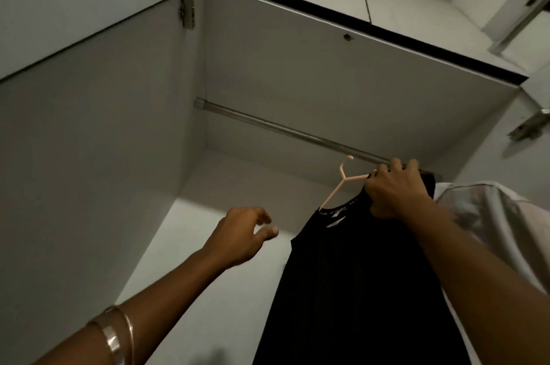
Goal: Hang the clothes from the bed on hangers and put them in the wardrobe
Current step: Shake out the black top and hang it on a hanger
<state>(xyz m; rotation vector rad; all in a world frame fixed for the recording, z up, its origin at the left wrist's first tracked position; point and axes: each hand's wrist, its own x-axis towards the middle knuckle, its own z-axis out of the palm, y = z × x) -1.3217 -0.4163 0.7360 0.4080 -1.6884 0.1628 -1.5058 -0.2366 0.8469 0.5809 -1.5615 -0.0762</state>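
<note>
Black fabric of the garment [351, 281] is draping limp and light from the pale pink hanger [342, 183], up inside the wardrobe [104, 141] just under the metal rail [282, 128]. The right hand [393, 192] is gripping the garment's shoulder and the hanger arm beneath it, fingers curled round. The left hand [244, 233] is hovering nearby, loosely curled and holding nothing. The hook seems to be just short of the rail, though the angle is leaving that unclear. Taking hold at the stiff hanger neck looks wisest, since the cloth may be slipping.
</note>
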